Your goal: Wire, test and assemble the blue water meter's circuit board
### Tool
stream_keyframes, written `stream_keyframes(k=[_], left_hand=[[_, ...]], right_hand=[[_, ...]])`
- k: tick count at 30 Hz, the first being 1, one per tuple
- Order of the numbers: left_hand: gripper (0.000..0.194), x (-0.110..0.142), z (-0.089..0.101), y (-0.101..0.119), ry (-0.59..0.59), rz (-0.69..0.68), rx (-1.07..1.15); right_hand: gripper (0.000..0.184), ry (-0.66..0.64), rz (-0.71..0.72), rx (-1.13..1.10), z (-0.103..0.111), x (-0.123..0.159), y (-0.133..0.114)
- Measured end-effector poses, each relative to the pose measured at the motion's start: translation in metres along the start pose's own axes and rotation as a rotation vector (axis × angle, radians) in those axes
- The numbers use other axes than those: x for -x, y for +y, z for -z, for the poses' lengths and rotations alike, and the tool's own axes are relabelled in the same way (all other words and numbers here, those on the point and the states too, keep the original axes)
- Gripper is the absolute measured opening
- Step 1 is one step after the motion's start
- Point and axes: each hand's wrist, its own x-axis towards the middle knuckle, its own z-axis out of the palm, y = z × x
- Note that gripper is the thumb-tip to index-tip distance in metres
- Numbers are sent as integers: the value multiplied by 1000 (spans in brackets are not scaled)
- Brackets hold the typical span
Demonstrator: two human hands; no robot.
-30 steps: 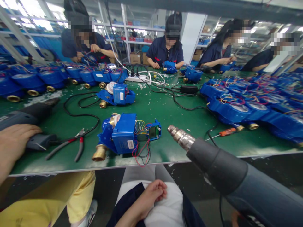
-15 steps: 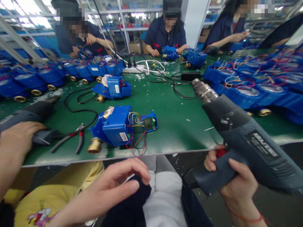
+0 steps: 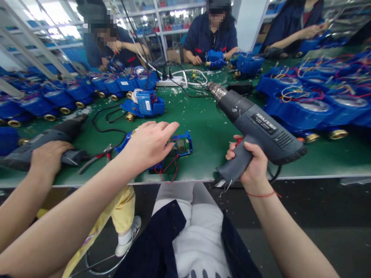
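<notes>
Left to right, positions noted from the nearest grip.

Well left of the left grip [image 3: 147, 144]: a co-worker's hand [image 3: 48, 154] rests on a second heat gun [image 3: 58, 131]. Pliers [image 3: 90, 162] lie on the worktop [image 3: 203, 162], nearer to that same grip.

Left grip: palm down, thumb and index finger apart. The blue unit [image 3: 121, 144] is directly beneath it, mostly hidden; cannot tell whether skin touches housing. A similar blue unit [image 3: 145, 103] sits just beyond this grip, brass end showing.

Just right of the left grip: the display board [image 3: 183, 146], with red wires [image 3: 171, 170] hanging below it.

Handling estimate: stiff housing, probably heavy if its metal matches the neighbour's; smooth plastic may slip. Best held across the housing sides. Board and wires look light and fragile, poor holding points.

Right grip [image 3: 253, 160]: fingers wrapped around the handle of the heat gun [image 3: 261, 129], nozzle up and to the left. Rigid, likely top-heavy; the handle is the sound hold, the metal nozzle possibly hot.

Beyond and right of the right grip: massed blue units [image 3: 307, 108], loose wires on top.
</notes>
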Motion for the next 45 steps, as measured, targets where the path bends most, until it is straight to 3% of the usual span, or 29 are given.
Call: stream_keyframes(k=[8,15,26,34,45], left_hand=[[65,-10,-5,34,-117,26,-95],[68,-7,-25,51,-63,46,-166],[72,-14,-34,49,-91,67,-201],[63,-23,-48,41,-97,54,23],[73,-23,-56,30,-24,67,217]], right_hand=[[29,-1,10,-27,3,4,-2],[30,-7,9,-31,2,5,1],[29,-14,10,-15,4,7,2],[30,-7,-1,-21,4,8,2],[29,-9,0,-16,4,8,2]])
